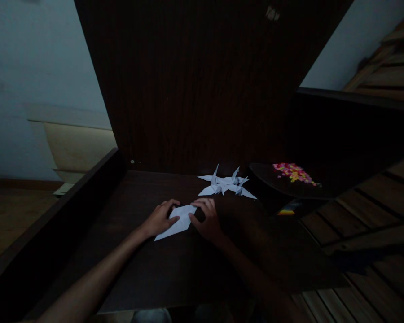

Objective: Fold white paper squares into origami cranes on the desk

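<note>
A folded piece of white paper (175, 224), roughly diamond-shaped, is between my two hands just above or on the dark tabletop. My left hand (161, 218) grips its left edge, thumb on top and fingers behind. On the opposite side my right hand (207, 220) pinches the upper right corner between thumb and fingers. Beyond them, near the back panel, several white folded paper cranes (224, 181) stand close together with wings spread.
Dark wooden desk (148, 278) with a raised left side panel (60, 215) and a tall back panel (195, 89). On a raised corner shelf (265, 177) at right lies a pile of small pink, red and yellow pieces (294, 172). Wooden slats (363, 220) show beyond the right side.
</note>
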`<state>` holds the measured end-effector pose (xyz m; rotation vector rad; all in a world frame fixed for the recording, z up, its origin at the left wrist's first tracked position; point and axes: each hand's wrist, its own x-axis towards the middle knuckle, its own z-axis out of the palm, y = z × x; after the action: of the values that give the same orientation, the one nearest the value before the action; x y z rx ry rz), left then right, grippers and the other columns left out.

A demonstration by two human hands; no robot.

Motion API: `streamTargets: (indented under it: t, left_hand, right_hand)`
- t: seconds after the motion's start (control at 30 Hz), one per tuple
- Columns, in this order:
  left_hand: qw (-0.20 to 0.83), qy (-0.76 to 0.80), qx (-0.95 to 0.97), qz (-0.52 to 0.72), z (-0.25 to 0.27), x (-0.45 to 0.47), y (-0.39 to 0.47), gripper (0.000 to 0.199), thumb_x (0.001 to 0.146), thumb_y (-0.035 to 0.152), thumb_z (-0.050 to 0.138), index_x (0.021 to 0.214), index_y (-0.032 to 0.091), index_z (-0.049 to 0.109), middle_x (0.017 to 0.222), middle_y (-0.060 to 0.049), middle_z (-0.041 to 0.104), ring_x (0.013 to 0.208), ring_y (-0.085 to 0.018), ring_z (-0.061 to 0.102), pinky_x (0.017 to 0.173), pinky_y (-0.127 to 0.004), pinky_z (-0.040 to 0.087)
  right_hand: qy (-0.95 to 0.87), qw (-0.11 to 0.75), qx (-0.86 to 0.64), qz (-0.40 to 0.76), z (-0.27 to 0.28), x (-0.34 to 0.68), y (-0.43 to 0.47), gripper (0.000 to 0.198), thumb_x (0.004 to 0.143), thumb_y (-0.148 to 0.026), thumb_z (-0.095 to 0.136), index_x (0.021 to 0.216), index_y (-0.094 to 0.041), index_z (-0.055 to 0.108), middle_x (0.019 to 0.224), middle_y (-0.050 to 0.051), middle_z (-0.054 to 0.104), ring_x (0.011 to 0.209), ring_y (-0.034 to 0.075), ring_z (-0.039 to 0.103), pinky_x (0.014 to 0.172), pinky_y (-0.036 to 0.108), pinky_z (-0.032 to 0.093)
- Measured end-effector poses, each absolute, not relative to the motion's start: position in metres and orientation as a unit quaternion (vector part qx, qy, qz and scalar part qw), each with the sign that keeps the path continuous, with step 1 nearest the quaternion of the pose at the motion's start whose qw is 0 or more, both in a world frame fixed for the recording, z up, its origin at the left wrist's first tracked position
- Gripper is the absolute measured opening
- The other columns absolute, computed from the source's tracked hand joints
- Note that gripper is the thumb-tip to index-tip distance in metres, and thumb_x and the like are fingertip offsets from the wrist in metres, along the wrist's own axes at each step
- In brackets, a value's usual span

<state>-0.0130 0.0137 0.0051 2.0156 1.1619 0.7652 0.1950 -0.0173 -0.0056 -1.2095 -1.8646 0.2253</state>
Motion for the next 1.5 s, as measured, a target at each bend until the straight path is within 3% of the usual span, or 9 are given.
streamTargets:
  t: [0.17, 0.33, 0.63, 0.77, 1.03, 1.5]
  left_hand:
    - [0.285, 0.400, 0.827, 0.273, -0.001, -0.014, 0.019, 0.028, 0.078, 0.026, 0.062, 0.105, 0.021, 0.062, 0.105, -0.007, 0.065, 0.102, -0.025, 0.057, 0.098, -0.044, 0.037]
    - [0.272, 0.398, 0.833, 0.272, -0.003, -0.015, 0.020, 0.025, 0.086, 0.030, 0.055, 0.107, 0.019, 0.062, 0.106, -0.008, 0.065, 0.103, -0.024, 0.055, 0.093, -0.040, 0.041]
    - [0.181, 0.354, 0.881, 0.257, -0.007, -0.018, 0.020, 0.029, 0.090, 0.039, 0.051, 0.107, 0.020, 0.064, 0.101, -0.008, 0.064, 0.101, -0.024, 0.050, 0.093, -0.040, 0.039]
    - [0.164, 0.346, 0.886, 0.261, -0.011, -0.015, 0.019, 0.027, 0.090, 0.037, 0.051, 0.108, 0.021, 0.065, 0.103, -0.008, 0.062, 0.102, -0.024, 0.050, 0.093, -0.040, 0.039]
    - [0.154, 0.333, 0.894, 0.257, -0.015, -0.012, 0.021, 0.030, 0.093, 0.037, 0.047, 0.112, 0.020, 0.064, 0.107, -0.009, 0.062, 0.104, -0.024, 0.048, 0.093, -0.041, 0.040]
    - [0.187, 0.338, 0.884, 0.263, -0.011, -0.012, 0.020, 0.030, 0.089, 0.039, 0.054, 0.112, 0.021, 0.063, 0.111, -0.009, 0.061, 0.108, -0.024, 0.049, 0.096, -0.040, 0.038]
  right_hand:
    - [-0.841, 0.317, -0.431, 0.082, -0.014, 0.190, -0.019, 0.031, 0.083, -0.027, 0.061, 0.113, -0.021, 0.062, 0.123, 0.009, 0.061, 0.115, 0.027, 0.047, 0.097, 0.046, 0.035]
    - [-0.845, 0.282, -0.446, 0.086, -0.015, 0.191, -0.018, 0.020, 0.084, -0.030, 0.062, 0.101, -0.020, 0.066, 0.112, 0.008, 0.067, 0.102, 0.024, 0.054, 0.090, 0.042, 0.037]
    - [-0.837, 0.264, -0.478, 0.027, -0.015, 0.191, -0.018, 0.015, 0.085, -0.034, 0.062, 0.084, -0.020, 0.066, 0.100, 0.007, 0.067, 0.090, 0.022, 0.053, 0.080, 0.039, 0.034]
    - [-0.838, 0.273, -0.471, 0.036, -0.017, 0.190, -0.017, 0.013, 0.087, -0.031, 0.060, 0.080, -0.020, 0.064, 0.101, 0.007, 0.067, 0.093, 0.023, 0.051, 0.081, 0.039, 0.034]
    - [-0.827, 0.297, -0.468, 0.093, -0.017, 0.189, -0.016, 0.022, 0.087, -0.027, 0.059, 0.108, -0.020, 0.061, 0.110, 0.008, 0.066, 0.100, 0.024, 0.051, 0.085, 0.038, 0.036]
    - [-0.780, 0.390, -0.456, 0.177, -0.021, 0.196, -0.005, 0.019, 0.083, -0.018, 0.052, 0.098, -0.019, 0.065, 0.093, 0.006, 0.067, 0.090, 0.022, 0.056, 0.081, 0.035, 0.045]
